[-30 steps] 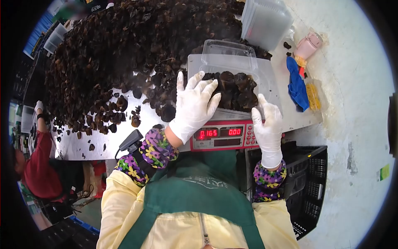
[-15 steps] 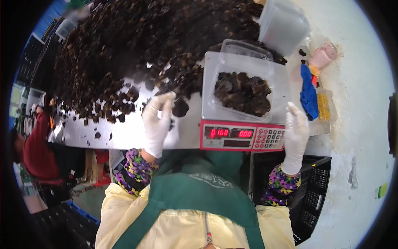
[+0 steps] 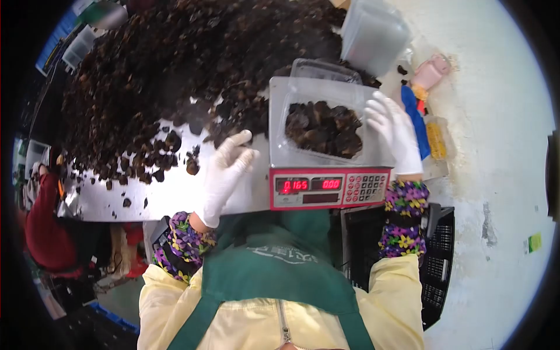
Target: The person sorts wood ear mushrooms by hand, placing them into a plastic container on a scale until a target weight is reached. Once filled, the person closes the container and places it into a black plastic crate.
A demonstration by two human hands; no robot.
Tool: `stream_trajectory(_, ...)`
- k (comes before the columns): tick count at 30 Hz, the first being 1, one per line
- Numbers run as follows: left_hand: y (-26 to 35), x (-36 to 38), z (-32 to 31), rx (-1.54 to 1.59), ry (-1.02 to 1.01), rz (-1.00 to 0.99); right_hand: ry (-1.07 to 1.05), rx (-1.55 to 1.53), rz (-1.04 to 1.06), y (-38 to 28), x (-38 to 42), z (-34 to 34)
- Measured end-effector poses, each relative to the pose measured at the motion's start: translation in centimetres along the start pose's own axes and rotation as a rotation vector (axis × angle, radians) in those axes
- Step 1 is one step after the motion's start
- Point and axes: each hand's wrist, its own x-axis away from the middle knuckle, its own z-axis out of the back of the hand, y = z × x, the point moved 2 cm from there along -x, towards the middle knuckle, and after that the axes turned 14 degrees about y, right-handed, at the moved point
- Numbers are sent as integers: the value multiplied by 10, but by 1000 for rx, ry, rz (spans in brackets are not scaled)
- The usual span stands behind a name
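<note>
A clear plastic tray point(image 3: 287, 146) of dark brown, cap-like pieces point(image 3: 322, 129) sits on the plate of a red-and-grey digital scale point(image 3: 330, 201), whose left display reads 0.165. My right hand point(image 3: 396, 131), in a white glove, is stretched out at the tray's right side, fingers extended and nothing in them. To the left of the scale, my left hand point(image 3: 226, 178), gloved too, hovers over the metal table with thumb and forefinger apart and the other fingers curled. Loose dark pieces lie just beyond its fingertips.
A large heap of the dark pieces point(image 3: 192, 52) covers the back of the metal table point(image 3: 111, 201). Stacked clear containers point(image 3: 373, 38) stand at the back right, near a blue cloth point(image 3: 415, 119) and a pink item point(image 3: 431, 71). Black crates point(image 3: 440, 251) are below right. A person in red point(image 3: 46, 233) works at left.
My right hand has moved up and inward from the scale's right edge to the tray. The display rose from 0.160 to 0.165. A round piece beside my left fingers no longer shows there.
</note>
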Motion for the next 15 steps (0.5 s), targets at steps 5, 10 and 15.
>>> stream_trajectory(5,13,-5,-43,148,-178,114,-129,-178,-228,10,-46,-16)
stream_trajectory(10,9,-14,-50,184,-185,169,-163,-44,-98,-10,-22,-22)
stream_trajectory(15,8,-17,-46,309,-228,335,-102,698,822,-10,71,-8)
